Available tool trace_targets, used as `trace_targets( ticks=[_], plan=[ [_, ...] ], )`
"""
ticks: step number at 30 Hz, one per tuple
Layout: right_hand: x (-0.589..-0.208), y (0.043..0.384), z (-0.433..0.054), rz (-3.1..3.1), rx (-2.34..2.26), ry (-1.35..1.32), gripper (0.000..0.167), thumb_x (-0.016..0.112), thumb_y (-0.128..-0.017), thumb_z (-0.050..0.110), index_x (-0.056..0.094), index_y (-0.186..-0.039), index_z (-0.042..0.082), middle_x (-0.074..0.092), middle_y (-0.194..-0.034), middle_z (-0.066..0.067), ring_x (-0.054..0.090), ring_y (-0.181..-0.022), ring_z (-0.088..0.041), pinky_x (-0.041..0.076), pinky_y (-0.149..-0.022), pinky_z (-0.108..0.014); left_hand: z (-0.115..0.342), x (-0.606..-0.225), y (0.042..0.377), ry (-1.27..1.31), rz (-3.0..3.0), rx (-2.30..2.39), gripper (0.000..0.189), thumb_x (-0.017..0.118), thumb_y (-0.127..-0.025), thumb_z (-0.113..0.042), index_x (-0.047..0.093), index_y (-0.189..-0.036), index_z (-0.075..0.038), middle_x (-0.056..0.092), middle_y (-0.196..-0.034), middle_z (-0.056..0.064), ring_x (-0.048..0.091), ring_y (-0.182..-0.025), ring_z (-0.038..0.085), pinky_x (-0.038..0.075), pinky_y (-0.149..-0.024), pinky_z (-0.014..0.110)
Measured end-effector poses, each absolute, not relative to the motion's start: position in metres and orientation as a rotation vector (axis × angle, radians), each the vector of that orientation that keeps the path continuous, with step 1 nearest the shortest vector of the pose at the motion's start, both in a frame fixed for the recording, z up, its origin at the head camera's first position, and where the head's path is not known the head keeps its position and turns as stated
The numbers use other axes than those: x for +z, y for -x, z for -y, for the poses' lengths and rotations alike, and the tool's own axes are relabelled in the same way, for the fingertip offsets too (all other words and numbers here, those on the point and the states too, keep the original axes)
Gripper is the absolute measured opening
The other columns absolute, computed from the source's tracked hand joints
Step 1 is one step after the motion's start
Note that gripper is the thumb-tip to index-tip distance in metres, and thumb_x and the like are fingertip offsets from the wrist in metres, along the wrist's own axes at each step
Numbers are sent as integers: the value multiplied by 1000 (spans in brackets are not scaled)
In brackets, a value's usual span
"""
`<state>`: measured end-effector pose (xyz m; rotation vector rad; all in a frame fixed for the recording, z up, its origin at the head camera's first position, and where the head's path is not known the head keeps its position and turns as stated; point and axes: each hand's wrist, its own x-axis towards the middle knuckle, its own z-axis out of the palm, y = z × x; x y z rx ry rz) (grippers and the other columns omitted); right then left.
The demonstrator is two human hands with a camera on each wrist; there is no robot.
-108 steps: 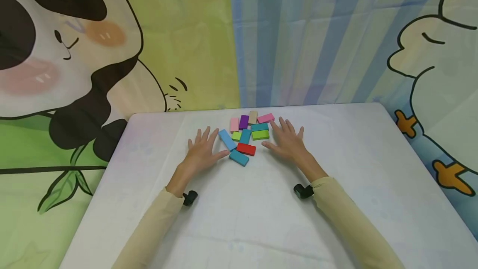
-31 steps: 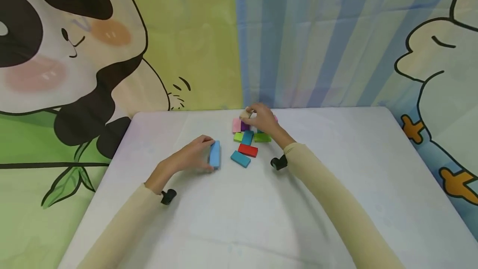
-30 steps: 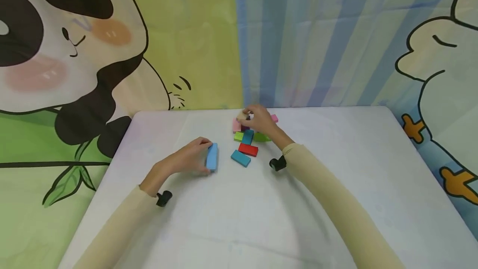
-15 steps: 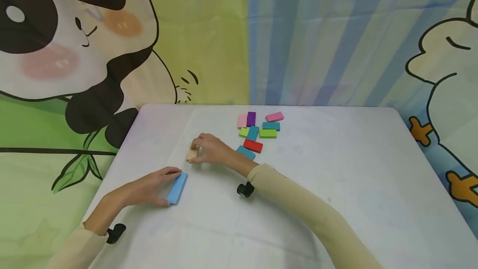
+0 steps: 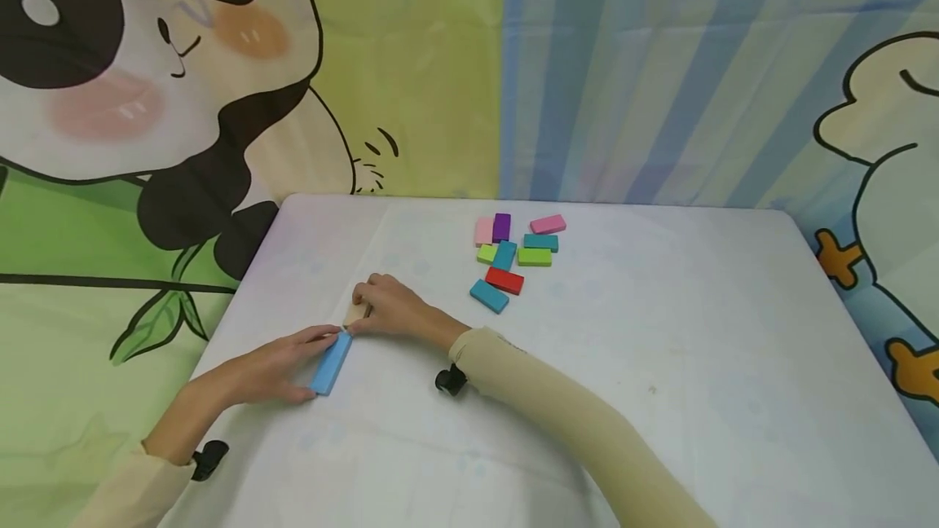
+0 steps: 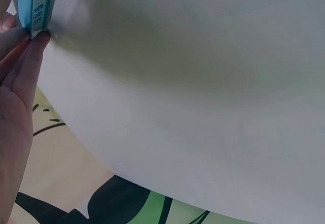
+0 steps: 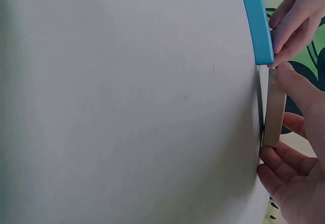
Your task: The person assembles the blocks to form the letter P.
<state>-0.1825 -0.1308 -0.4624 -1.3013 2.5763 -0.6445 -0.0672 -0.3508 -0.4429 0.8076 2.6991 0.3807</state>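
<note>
A light blue block (image 5: 332, 364) lies at the left of the table, and my left hand (image 5: 267, 369) grips it by its two ends between thumb and fingers. Printed marks show on the side of the blue block (image 6: 38, 8) in the left wrist view. My right hand (image 5: 392, 308) pinches a beige wooden block (image 5: 356, 314) just beyond the blue block's far end. In the right wrist view the beige block (image 7: 274, 109) sits end to end with the blue one, a narrow gap between them, thumb at one end and fingers at the other.
Several loose blocks lie farther back, among them a red block (image 5: 504, 280), a teal block (image 5: 489, 297), a purple block (image 5: 502, 227) and a pink block (image 5: 548, 224). A white cloth covers the table (image 5: 660, 332). A printed curtain (image 5: 418, 63) hangs behind its back edge.
Both hands have moved left and nearer. The left hand has carried the blue block away from the pile; the right hand has taken the beige block from the pile's back to the blue block's far end.
</note>
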Motion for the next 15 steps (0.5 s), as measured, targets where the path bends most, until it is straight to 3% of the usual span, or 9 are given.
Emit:
trace_targets(
  ticks=[7,15],
  plan=[
    [-468,173,138,-2616,-629,1278,47,71,-81,53,62,-113,20,58,-102,2,45,-86,-8,36,-68,-14,348,-443,67,-802,-2697,458,83,81,-77,-28,43,-142,5,40,-145,11,50,-126,28,48,-102,37],
    [-469,171,138,-2631,-559,1341,38,69,-86,46,67,-112,19,59,-114,0,51,-97,-12,42,-76,-16,345,-440,67,-775,-2692,442,83,82,-75,-19,41,-142,9,37,-143,13,50,-127,30,48,-101,44]
  ],
)
